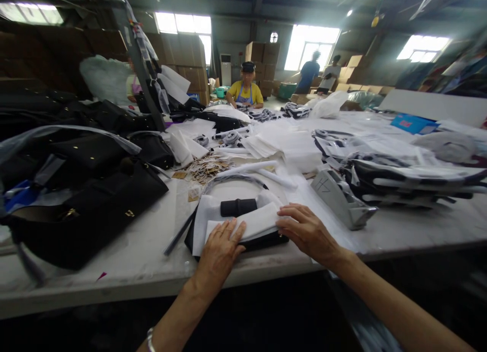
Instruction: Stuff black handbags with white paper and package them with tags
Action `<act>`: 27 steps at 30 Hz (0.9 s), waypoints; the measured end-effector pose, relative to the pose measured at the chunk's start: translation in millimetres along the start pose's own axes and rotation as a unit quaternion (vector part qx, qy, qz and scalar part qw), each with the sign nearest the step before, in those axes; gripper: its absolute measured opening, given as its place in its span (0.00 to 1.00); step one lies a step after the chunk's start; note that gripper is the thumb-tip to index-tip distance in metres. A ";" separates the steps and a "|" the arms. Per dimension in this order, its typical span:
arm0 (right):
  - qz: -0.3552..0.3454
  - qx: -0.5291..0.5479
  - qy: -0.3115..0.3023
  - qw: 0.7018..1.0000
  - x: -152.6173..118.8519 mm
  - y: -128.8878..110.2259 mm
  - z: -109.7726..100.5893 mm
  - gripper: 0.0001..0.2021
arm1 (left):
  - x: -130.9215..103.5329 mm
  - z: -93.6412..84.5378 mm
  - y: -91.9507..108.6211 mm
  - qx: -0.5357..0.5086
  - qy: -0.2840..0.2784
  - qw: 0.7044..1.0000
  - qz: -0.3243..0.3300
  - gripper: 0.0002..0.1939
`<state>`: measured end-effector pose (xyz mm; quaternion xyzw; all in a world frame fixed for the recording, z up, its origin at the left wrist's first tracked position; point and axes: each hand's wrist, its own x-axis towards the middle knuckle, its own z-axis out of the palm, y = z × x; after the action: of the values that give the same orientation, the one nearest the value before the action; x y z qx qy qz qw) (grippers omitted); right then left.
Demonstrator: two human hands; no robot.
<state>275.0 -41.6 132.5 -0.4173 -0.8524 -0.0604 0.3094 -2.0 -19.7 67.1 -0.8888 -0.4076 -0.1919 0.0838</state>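
Observation:
A black handbag (pixel 266 240) lies on the table in front of me, with a plastic-wrapped handle (pixel 243 178) arching behind it. White foam sheet (pixel 262 221) is folded in a strip over the bag, and a short black rolled piece (pixel 238 207) rests on the wrapping behind the strip. My left hand (pixel 222 248) lies on the strip's left part, fingers stretched out flat. At the strip's right end, my right hand (pixel 304 233) has bent fingers closed on the foam edge; its thumb is mostly hidden.
To the left sits a large black handbag (pixel 87 210) before more bags. A grey tape dispenser (pixel 338 200) stands at right, beside stacked wrapped bags (pixel 414 182). Small tan tags (pixel 207 167) lie behind my work. A person in yellow (pixel 245 91) sits across the table.

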 end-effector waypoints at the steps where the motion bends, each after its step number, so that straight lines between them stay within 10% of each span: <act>1: -0.020 -0.002 0.003 1.000 0.3 0.0 -1.3 0.06 | -0.1 -0.1 0.3 0.003 -0.001 1.000 -0.001 0.33; 8: -0.028 -0.009 -0.053 0.998 24.8 -29.1 -13.7 0.05 | -0.8 1.6 2.3 0.012 0.007 1.000 0.002 0.30; 17: 0.033 -0.016 -0.183 0.982 0.3 -41.4 63.3 0.35 | -12.1 11.9 2.6 0.042 0.129 0.990 0.045 0.21; 21: 0.047 0.009 -0.190 0.981 -1.8 -41.9 62.5 0.38 | -9.5 5.8 0.9 0.067 0.160 0.981 0.090 0.22; 27: 0.120 0.104 -0.125 0.979 57.0 -1.9 27.4 0.13 | -7.2 6.8 -6.9 0.107 0.141 0.979 0.100 0.25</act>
<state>234.3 5.5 143.7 -0.4865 -0.8297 0.1187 0.2466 -9.7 -18.1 57.8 -0.8748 -0.3191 -0.2616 0.2538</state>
